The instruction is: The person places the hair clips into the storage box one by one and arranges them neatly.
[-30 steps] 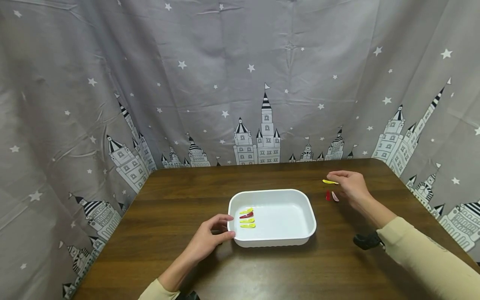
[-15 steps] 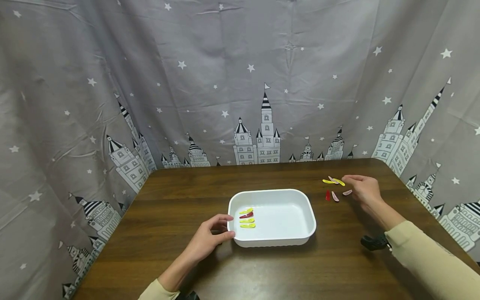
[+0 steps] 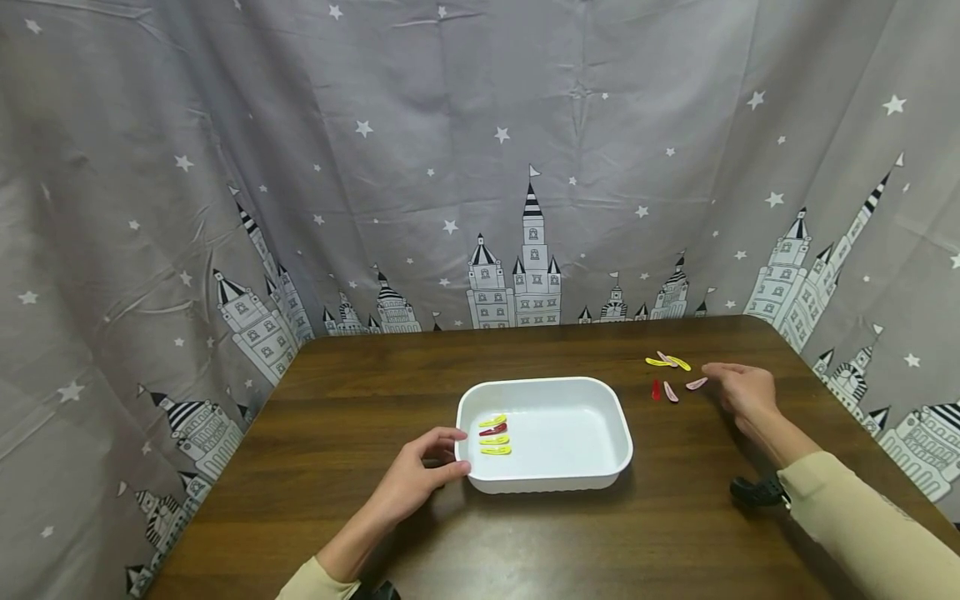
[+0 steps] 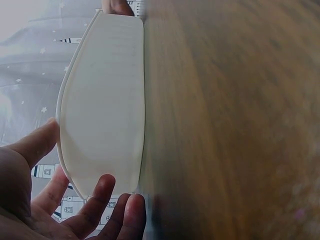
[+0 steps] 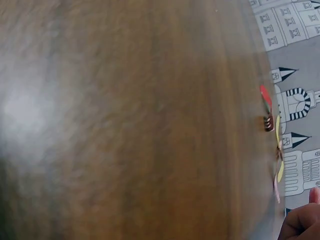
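My left hand (image 3: 416, 475) rests at the left end of a white tray (image 3: 555, 479), its thumb and fingertips on the rim and wall. Yellow and red snap hair clips (image 3: 496, 451) lie in a column inside, near that end. My right hand (image 3: 744, 390) hovers low over the table's right side, fingers bent together, with nothing visible in them. Just left of its fingertips lies a pink hair clip (image 3: 696, 384). Two yellow clips (image 3: 680, 364) cross a pink one beyond it. A red clip (image 3: 656, 390) and another pink clip (image 3: 671, 392) lie nearer the tray.
The brown wooden table (image 3: 360, 400) carries the tray near its middle. A grey curtain (image 3: 420, 167) with castles and stars hangs behind the table's far edge and along its sides.
My right hand has drawn back rightward from over the loose clips, uncovering a yellow clip and pink clips. The left hand and tray have stayed in place.
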Motion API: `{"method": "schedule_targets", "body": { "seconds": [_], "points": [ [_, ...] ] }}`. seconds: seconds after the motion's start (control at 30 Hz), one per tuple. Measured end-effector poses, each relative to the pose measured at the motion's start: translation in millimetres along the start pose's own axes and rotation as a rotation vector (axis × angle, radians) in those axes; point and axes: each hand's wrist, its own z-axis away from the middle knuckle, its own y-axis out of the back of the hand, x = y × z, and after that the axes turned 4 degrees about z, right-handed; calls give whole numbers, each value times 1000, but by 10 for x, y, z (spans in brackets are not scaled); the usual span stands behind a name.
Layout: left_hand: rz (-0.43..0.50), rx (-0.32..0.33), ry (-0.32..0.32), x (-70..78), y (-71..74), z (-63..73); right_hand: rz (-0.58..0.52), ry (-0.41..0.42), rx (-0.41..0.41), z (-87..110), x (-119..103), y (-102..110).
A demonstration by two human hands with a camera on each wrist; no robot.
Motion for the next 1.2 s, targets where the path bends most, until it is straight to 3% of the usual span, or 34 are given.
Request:
{"method": "schedule_targets", "body": {
  "seconds": [0.37,0.53,0.67,0.8,1.0,1.2],
  "points": [
    [4,-6,3,0,0,2,164,-115,69,-29,121,17],
    [1,-10,4,4,1,-3,163,-132,90,-38,124,-5],
    [5,-12,5,16,1,0,232,-115,99,-54,124,-24],
    [17,-13,15,41,7,4,295,-97,81,-80,124,-37],
    [28,-20,27,70,8,10,280,-94,60,-119,126,-33],
    [24,-17,23,62,4,14,301,-49,-20,-134,126,-31]
  ]
}}
